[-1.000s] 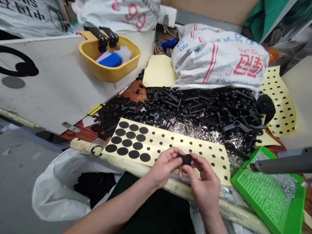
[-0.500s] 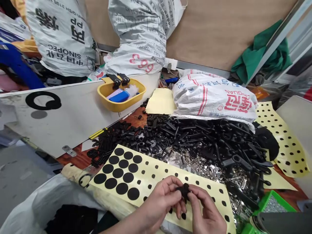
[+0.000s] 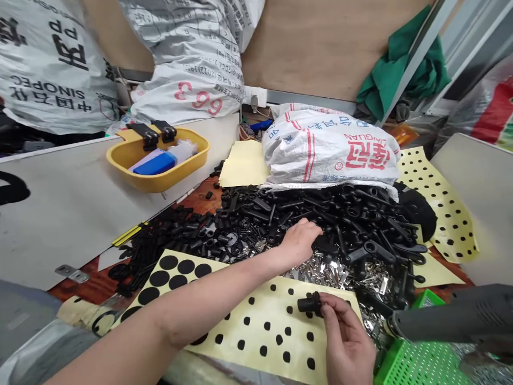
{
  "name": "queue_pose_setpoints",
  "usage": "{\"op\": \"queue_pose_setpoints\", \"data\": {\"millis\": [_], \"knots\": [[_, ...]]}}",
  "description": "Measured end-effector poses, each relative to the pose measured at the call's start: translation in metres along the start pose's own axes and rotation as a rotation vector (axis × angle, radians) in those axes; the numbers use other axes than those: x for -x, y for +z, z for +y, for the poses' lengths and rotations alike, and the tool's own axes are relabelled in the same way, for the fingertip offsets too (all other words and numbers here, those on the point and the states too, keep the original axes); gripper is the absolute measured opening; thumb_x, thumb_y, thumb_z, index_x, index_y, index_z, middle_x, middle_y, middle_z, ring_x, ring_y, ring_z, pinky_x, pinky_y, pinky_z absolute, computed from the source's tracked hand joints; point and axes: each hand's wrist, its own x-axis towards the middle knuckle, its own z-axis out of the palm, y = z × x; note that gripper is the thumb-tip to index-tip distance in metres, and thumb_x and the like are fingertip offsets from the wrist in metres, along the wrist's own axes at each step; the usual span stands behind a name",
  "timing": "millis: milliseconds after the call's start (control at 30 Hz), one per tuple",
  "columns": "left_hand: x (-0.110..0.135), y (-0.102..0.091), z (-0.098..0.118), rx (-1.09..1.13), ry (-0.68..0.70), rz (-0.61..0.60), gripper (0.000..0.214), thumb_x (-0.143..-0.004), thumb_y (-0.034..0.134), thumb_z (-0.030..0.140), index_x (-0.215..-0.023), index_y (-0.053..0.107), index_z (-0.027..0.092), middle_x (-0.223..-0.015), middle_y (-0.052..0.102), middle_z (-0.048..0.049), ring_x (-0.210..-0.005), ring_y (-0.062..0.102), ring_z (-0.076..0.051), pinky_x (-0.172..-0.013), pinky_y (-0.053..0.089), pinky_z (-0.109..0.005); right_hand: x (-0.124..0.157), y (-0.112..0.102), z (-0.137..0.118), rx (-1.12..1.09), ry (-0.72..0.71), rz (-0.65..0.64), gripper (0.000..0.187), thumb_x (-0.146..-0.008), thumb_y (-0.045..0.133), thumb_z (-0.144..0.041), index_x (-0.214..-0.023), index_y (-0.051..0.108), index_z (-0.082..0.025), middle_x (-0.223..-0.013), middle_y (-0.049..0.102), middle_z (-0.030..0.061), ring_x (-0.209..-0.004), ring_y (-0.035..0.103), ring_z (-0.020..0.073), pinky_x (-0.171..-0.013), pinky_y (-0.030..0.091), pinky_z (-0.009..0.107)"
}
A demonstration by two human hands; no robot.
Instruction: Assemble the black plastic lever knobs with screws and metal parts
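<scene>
The right hand (image 3: 348,342) pinches a small black part (image 3: 308,305), its long axis sideways over the yellow sheet (image 3: 276,307), while the left hand (image 3: 301,241), whose grip I cannot tell, is nearer to the black pile (image 3: 360,211) lying beyond.

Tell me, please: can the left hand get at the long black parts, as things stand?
Yes, most likely: the left hand is at the near side of the long black parts, with nothing visible between. The right hand, holding a black piece, is out of the way.
</scene>
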Motion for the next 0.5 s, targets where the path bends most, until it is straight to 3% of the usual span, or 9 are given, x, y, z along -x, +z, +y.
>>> {"op": "queue_pose_setpoints", "data": {"millis": [100, 233, 367, 500], "knots": [[-0.017, 0.012, -0.003, -0.057, 0.083, -0.115, 0.034, -0.059, 0.056, -0.01, -0.074, 0.065, 0.018, -0.077, 0.063, -0.0051, -0.088, 0.053, -0.024, -0.08, 0.044, -0.034, -0.005, -0.004, 0.001, 0.017, 0.018, -0.038, 0.025, -0.075, 0.068, -0.04, -0.082, 0.071, -0.016, -0.087, 0.073, 0.0099, -0.083, 0.07, 0.0223, -0.073, 0.058, 0.031], [-0.019, 0.013, -0.01, -0.097, 0.139, -0.156, 0.02, -0.07, 0.06, -0.001, -0.076, 0.064, 0.017, -0.081, 0.063, -0.0048, -0.09, 0.052, -0.022, -0.085, 0.044, -0.034, -0.008, -0.003, -0.006, 0.05, 0.044, -0.048, 0.026, -0.074, 0.068, -0.04, -0.081, 0.071, -0.015, -0.083, 0.073, 0.0094, -0.077, 0.069, 0.0212, -0.069, 0.058, 0.03], [0.005, -0.001, -0.006, -0.093, 0.151, -0.109, 0.023, -0.08, 0.056, 0.004, -0.098, 0.061, 0.017, -0.11, 0.06, -0.0082, -0.11, 0.047, -0.022, -0.096, 0.041, -0.034, -0.007, 0.0, -0.01, -0.005, -0.035, 0.011, 0.02, -0.074, 0.069, -0.036, -0.076, 0.07, -0.015, -0.078, 0.072, 0.008, -0.074, 0.068, 0.0194, -0.066, 0.057, 0.028], [0.047, -0.021, 0.009, 0.074, 0.164, -0.158, 0.027, -0.084, 0.052, 0.005, -0.107, 0.058, 0.019, -0.107, 0.063, -0.006, -0.099, 0.056, -0.018, -0.09, 0.045, -0.032, -0.001, 0.0, -0.017, -0.126, -0.249, 0.053, 0.009, -0.08, 0.066, -0.026, -0.08, 0.067, -0.017, -0.085, 0.072, 0.0074, -0.083, 0.068, 0.0187, -0.07, 0.056, 0.03]]}}
